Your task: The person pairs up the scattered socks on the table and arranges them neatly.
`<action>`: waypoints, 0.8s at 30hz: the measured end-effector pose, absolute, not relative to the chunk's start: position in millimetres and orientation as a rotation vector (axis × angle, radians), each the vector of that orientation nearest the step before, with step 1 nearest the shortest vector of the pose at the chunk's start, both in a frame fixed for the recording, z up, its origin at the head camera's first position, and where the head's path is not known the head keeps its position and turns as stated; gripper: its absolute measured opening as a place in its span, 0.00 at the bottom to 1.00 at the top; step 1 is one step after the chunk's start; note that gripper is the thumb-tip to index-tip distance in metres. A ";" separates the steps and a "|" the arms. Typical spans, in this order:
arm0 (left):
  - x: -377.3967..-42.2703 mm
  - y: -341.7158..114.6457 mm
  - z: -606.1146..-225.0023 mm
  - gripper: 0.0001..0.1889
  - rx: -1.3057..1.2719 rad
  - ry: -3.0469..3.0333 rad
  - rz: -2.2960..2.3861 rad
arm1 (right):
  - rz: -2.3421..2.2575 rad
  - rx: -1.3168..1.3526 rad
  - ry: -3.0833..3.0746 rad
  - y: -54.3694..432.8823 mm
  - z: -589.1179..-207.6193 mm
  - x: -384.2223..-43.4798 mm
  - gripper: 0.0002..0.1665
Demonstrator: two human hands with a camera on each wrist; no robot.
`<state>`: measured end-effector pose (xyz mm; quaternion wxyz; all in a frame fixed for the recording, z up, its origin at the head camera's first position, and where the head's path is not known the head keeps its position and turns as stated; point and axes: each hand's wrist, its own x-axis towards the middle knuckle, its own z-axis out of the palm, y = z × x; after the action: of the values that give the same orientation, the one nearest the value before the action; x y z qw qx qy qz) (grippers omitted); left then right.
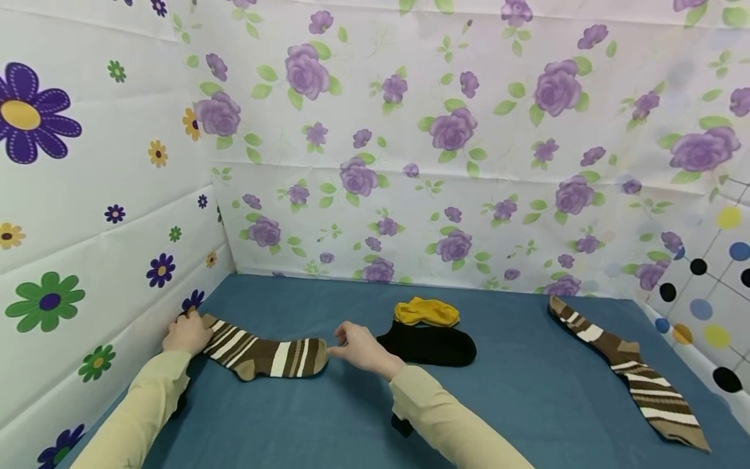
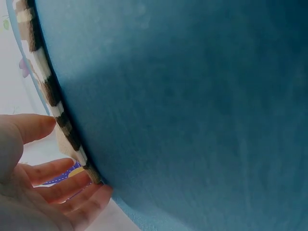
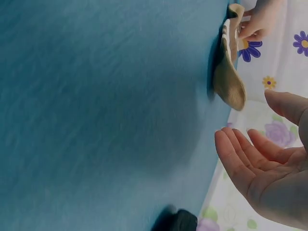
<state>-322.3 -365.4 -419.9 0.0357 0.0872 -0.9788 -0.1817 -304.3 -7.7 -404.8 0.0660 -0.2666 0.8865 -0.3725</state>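
Note:
A brown, white and tan striped sock (image 1: 281,357) lies flat on the left part of the blue surface. At its cuff end is my left hand (image 1: 187,333); in the left wrist view the left hand's fingers (image 2: 62,187) are nearly straight and touch the cuff, with the thumb apart from them. My right hand (image 1: 360,348) hovers by the tan toe. In the right wrist view a small gap separates the right hand (image 3: 269,163) from the sock's toe (image 3: 230,86), and its fingers are loosely extended.
A black sock (image 1: 439,345) lies right of my right hand, with a bunched yellow sock (image 1: 426,312) behind it. Another striped sock (image 1: 629,365) stretches diagonally at the right. Patterned sheets (image 1: 410,215) wall in the blue surface (image 1: 510,417) at the back and sides.

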 end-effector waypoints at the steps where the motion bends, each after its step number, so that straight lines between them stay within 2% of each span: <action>1: -322.1 -365.6 -419.9 0.26 0.265 -3.005 -0.555 | -1.129 -0.796 2.672 -9.6 -405.5 -303.8 0.21; 8: -319.9 -367.3 -422.7 0.25 0.253 -2.955 -0.523 | -1.186 -0.733 2.640 -21.8 -410.9 -298.7 0.19; 16: -318.4 -364.8 -418.6 0.17 0.211 -2.921 -0.498 | -1.235 -0.659 2.634 -27.8 -408.9 -292.6 0.15; 24: -319.2 -362.7 -413.0 0.14 0.220 -2.971 -0.454 | -1.369 -0.567 2.613 -34.5 -414.9 -296.8 0.09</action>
<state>-319.2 -362.7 -413.0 0.0641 0.0730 -0.9838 -0.1504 -296.8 -34.5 -414.9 0.0688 -0.1882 0.8678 -0.4548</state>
